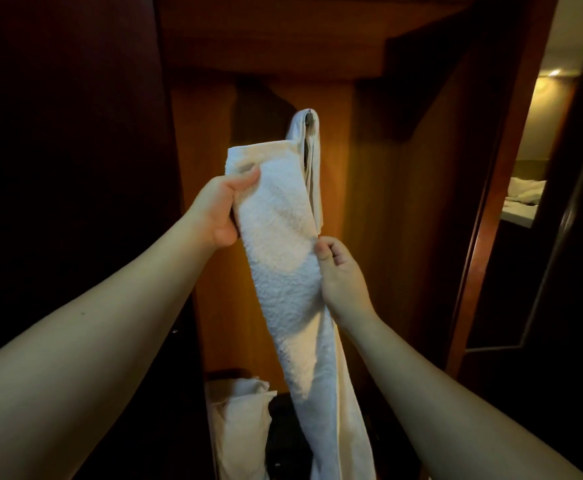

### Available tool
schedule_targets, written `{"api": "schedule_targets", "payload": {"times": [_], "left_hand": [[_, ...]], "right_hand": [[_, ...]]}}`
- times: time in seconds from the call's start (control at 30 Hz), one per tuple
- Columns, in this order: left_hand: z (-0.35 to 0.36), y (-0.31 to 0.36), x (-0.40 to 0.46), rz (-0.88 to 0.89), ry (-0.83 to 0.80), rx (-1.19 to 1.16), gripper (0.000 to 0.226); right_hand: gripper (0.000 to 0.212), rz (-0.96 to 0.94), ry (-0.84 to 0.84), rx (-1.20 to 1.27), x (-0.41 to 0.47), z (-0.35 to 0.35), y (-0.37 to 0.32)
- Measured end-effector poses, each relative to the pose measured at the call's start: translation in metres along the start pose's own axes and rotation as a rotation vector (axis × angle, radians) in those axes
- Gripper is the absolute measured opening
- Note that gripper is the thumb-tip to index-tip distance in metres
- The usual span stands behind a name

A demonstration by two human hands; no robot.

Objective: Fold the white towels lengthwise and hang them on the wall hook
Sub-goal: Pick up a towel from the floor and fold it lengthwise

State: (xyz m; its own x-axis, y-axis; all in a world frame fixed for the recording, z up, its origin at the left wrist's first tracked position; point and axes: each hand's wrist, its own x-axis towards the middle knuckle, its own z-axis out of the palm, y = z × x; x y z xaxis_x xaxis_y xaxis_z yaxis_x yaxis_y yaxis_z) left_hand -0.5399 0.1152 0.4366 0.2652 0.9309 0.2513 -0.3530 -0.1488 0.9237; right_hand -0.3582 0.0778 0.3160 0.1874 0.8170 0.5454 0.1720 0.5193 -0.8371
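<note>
A: Dim wood-panelled nook, warm light only from the rt. Nearest the camera, why's the towel [283,271] held up like that?

B: Looks like it's folded into a long strip, w/ the tail dropping to the floor. Left hand [219,211] grips the upper end, thumb over the front, prob to keep the fold from opening. Right hand [340,271] pinches the rt edge lower down, likely to keep the layers aligned.

A: And the heap low down, on the left?

B: More white cloth [240,410], maybe towels waiting. Can't tell.

A: Further back?

B: One hung towel [312,161] already draped over the wall hook [309,116]; hook barely shows. The held one is raised just in front, so hanging seems next.
</note>
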Motion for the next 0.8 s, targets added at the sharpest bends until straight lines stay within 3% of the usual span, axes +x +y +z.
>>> {"api": "schedule_targets", "payload": {"times": [0.13,0.23,0.4,0.43,0.53,0.6,0.67,0.77,0.8], "left_hand": [[0.007,-0.008,0.002,-0.006,0.018,-0.052,0.027],[0.012,-0.011,0.004,-0.010,0.006,-0.061,0.023],[0.021,-0.011,0.008,-0.012,0.009,-0.067,0.026],[0.024,-0.012,0.009,-0.015,0.009,-0.062,0.026],[0.028,-0.011,0.012,-0.026,0.009,-0.013,0.027],[0.029,-0.009,0.014,-0.033,0.020,0.035,0.030],[0.028,-0.007,0.017,-0.038,0.041,0.068,0.031],[0.022,-0.005,0.021,-0.057,0.094,0.065,0.023],[0.020,-0.006,0.022,-0.077,0.112,0.068,0.022]], "right_hand": [[0.009,0.032,-0.020,0.036,-0.002,-0.005,0.000],[0.026,-0.009,-0.005,0.073,-0.004,-0.008,-0.001],[0.030,0.060,-0.067,0.146,0.003,-0.014,0.004],[0.038,0.109,-0.117,0.175,0.005,-0.016,0.007],[0.095,0.280,-0.258,0.170,0.004,-0.021,0.013],[0.118,0.359,-0.323,0.102,0.001,-0.020,0.014],[0.113,0.324,-0.288,0.058,0.004,-0.021,0.020],[0.079,0.223,-0.215,0.153,0.005,-0.023,0.023],[0.079,0.232,-0.229,0.170,0.003,-0.022,0.023]]}}
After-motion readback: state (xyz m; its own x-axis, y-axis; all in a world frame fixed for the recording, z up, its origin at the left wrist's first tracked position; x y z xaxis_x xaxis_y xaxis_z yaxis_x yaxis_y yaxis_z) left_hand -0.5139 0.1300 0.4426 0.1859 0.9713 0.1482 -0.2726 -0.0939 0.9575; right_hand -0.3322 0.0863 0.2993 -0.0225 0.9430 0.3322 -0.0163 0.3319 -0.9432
